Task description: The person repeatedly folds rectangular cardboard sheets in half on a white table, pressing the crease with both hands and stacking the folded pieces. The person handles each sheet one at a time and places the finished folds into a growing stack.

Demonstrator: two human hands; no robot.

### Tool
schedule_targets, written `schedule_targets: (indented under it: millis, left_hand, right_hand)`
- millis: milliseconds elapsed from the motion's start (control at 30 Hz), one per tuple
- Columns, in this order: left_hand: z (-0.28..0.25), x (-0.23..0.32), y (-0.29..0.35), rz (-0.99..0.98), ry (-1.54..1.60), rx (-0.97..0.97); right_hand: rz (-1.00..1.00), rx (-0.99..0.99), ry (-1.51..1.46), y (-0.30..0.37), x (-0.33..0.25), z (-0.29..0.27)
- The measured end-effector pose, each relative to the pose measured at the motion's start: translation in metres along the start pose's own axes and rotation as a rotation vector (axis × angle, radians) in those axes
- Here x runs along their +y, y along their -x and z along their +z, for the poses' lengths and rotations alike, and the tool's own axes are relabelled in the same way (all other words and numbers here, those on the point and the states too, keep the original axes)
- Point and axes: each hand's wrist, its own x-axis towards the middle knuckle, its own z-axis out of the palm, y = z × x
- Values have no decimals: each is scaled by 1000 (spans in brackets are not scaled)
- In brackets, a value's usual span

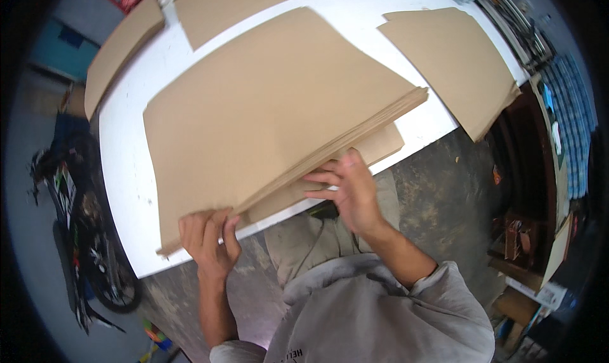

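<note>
A thick stack of brown paper sheets point(273, 103) lies across the white table in front of me. Its near edge shows many thin layers, fanned slightly. My left hand point(209, 239) pinches that edge near the left corner, fingers on top and thumb at the side. At the middle of the same edge is my right hand point(349, 188), its fingers spread and its thumb close against the layers. Whether the right thumb presses on them I cannot tell. Beneath the stack, more brown sheet point(380, 144) sticks out toward me.
More brown sheets lie at the table's right point(453, 65), far side point(235, 4) and far left point(124, 52). The white table point(127, 191) ends close to my lap. A motorcycle point(89, 236) stands left; a dark shelf point(526, 172) with blue checked cloth point(571, 122) is right.
</note>
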Motion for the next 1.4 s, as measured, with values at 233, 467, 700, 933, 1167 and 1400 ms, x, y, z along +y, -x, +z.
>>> schedule_targets:
  millis: [233, 467, 700, 933, 1167, 1400]
  left_hand:
    - [11, 34, -8, 62, -59, -150]
    - [17, 92, -10, 107, -19, -256]
    - [40, 80, -12, -7, 130, -70]
    - [55, 77, -5, -146, 241, -190]
    - [69, 86, -15, -111, 264, -231]
    - [57, 78, -3, -152, 245, -203]
  right_hand:
    - [-340, 90, 117, -35, -2, 24]
    - [-640, 52, -106, -47, -86, -109]
    - [-555, 452, 148, -126, -286, -333]
    - [-385, 904, 1490, -101, -362, -364]
    - [-720, 412, 2052, -87, -222, -266]
    - [-431, 672, 2141, -116, -193, -266]
